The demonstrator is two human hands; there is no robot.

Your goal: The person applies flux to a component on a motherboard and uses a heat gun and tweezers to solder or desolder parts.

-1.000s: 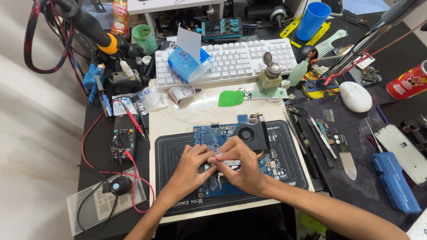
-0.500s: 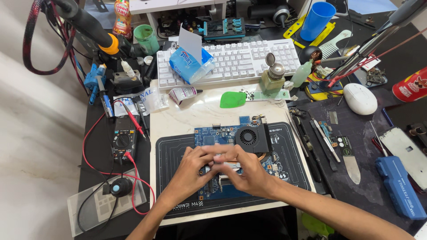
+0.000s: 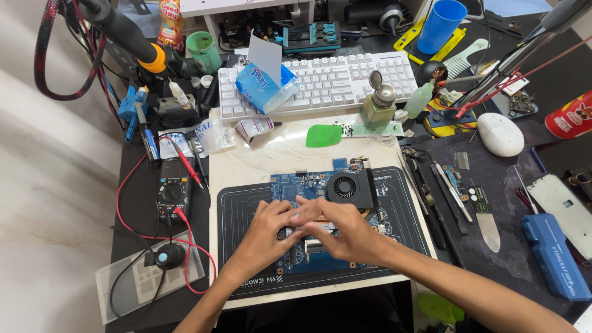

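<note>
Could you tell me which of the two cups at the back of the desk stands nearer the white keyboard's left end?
The green cup, back left beside the orange-collared tool, stands just off the white keyboard's left end. The taller blue cup stands at back right, beyond the right end.

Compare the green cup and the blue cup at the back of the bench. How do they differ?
The green cup stands far left of the keyboard; the blue cup stands beyond its right end. The green cup looks shorter and grubby; the blue cup looks taller and cleaner. Both stand upright, mouths open, far from the hands on the circuit board.
</note>
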